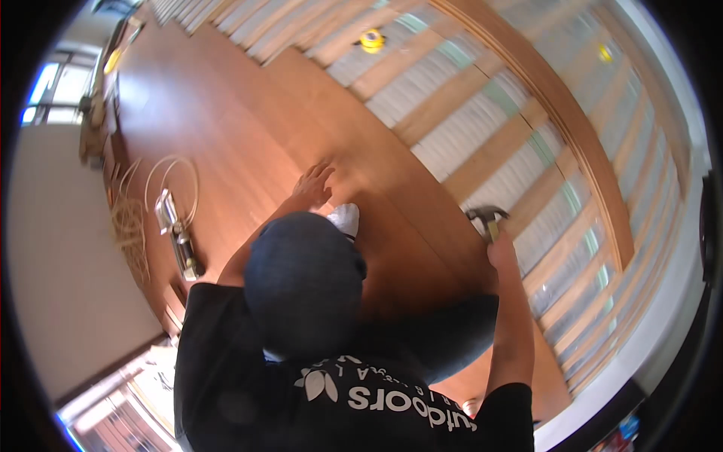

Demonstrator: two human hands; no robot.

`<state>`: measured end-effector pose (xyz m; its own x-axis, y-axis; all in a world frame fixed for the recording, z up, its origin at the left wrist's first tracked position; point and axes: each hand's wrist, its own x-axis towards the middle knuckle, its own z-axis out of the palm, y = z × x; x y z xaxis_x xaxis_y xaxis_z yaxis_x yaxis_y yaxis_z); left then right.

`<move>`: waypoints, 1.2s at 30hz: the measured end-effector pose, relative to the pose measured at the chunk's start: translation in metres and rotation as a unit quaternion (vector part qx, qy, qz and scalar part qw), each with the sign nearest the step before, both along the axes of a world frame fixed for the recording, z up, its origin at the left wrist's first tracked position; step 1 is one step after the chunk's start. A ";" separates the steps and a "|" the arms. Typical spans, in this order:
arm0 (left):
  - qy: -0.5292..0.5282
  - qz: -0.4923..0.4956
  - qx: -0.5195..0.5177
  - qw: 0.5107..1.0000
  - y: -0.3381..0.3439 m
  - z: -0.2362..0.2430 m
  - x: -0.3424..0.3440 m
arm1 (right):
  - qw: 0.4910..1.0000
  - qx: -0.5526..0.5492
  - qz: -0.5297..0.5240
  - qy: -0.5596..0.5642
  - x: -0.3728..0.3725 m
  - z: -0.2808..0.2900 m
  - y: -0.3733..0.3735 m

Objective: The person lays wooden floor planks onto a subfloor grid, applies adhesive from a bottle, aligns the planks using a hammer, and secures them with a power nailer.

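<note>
My right hand [502,248] is wrapped round the handle of a claw hammer [489,215], held over the edge of the laid reddish-brown floorboards [422,211]. The dark hammer head is beside the bare wooden battens [520,203]; whether it touches anything I cannot tell. My left hand [314,186] lies flat on the boards with fingers spread, holding nothing. My bent knee [303,282] in dark blue cloth rises between my arms, with a white-covered foot [345,218] just past it.
To the left lie a nail gun [179,237] and a pale coiled hose [129,233]. A yellow tape measure [371,41] sits among the far battens. A long brown wooden beam [561,98] curves along the right. A pale wall [56,233] stands at left.
</note>
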<state>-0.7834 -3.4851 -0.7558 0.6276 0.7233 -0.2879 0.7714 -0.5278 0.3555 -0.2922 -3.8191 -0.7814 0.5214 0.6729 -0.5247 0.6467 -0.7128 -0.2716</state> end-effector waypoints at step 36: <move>-0.018 0.307 0.085 0.948 0.367 -0.035 -0.089 | 0.974 -0.105 0.191 0.060 -0.221 0.036 0.626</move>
<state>-0.8719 -3.1184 -0.7906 0.0798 0.9896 -0.1199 0.9405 -0.0349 0.3380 -0.5131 -3.1929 -0.7455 0.1798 0.6773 -0.7134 0.8486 -0.4736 -0.2357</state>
